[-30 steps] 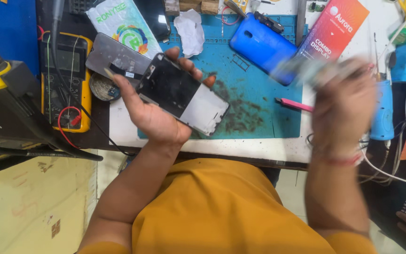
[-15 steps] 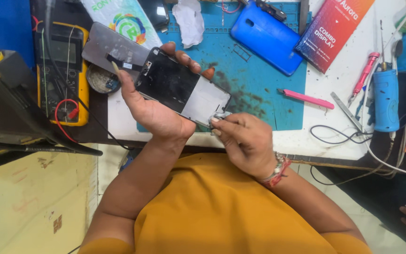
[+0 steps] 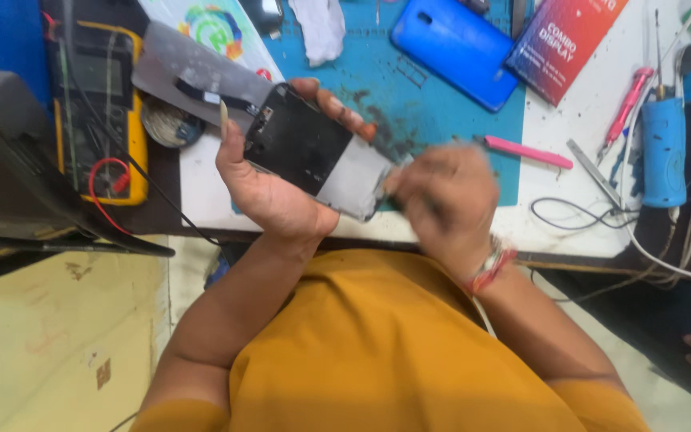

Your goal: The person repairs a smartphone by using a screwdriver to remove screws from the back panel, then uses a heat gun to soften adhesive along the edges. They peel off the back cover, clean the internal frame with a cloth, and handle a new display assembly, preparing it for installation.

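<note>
My left hand (image 3: pixel 269 192) grips an opened phone body (image 3: pixel 313 148), dark with a grey metal plate at its lower right end, held tilted over the teal work mat (image 3: pixel 441 128). A flat grey panel (image 3: pixel 193 76) with a black ribbon cable hangs off the phone's upper left end. My right hand (image 3: pixel 445 196) is blurred, its fingers pinched at the phone's lower right corner; whether a small tool is in it I cannot tell.
A blue phone back cover (image 3: pixel 457 48) and a red box (image 3: pixel 573 44) lie at the back. A pink pen tool (image 3: pixel 525 150), tweezers (image 3: pixel 593 172), a blue cylinder (image 3: pixel 664 152) and cables sit right. A yellow multimeter (image 3: pixel 101 120) stands left.
My right hand came down from the raised right side to the phone's lower right corner and stays there, moving. My left hand keeps holding the phone, now closer in view.
</note>
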